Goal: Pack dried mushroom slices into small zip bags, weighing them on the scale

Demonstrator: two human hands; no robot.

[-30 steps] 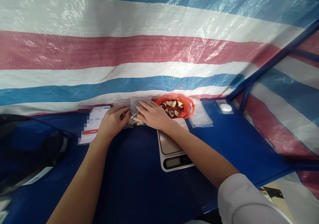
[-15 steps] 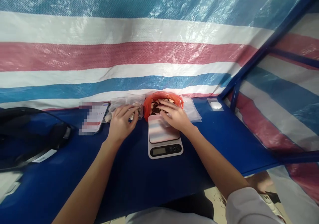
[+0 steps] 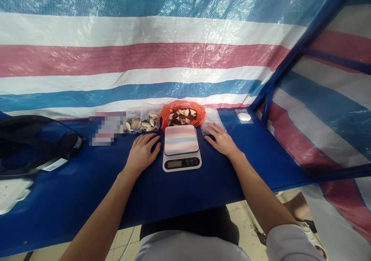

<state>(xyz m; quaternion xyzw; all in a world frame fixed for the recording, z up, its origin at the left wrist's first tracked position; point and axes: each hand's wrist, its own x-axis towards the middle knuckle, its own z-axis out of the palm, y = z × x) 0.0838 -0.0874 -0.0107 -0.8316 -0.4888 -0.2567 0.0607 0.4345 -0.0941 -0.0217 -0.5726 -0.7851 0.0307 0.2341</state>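
My left hand (image 3: 143,152) lies palm down on the blue table, left of the kitchen scale (image 3: 181,140), with its fingers apart and nothing in them. Just beyond its fingertips is a clear plastic bag (image 3: 142,123) of pale and brown dried pieces. On the other side of the scale, my right hand (image 3: 221,139) is open, its outstretched fingers resting at the near edge of empty clear bags (image 3: 213,118). Behind the bare scale plate, an open red plastic bag (image 3: 199,109) holds several cream and dark brown dried pieces (image 3: 183,116). The scale's display is unreadable.
A blurred-out phone (image 3: 107,128) lies at the left, near a black headset-like item (image 3: 43,149) and a white box-shaped object (image 3: 13,193). A white rounded item (image 3: 244,117) sits at the back right. Striped sheeting (image 3: 145,60) and a blue frame (image 3: 290,63) border the table (image 3: 261,156).
My right hand has left the red bag and moved right onto the clear bags. My left hand has drawn back from the filled clear bag to the table. The view has shifted slightly.
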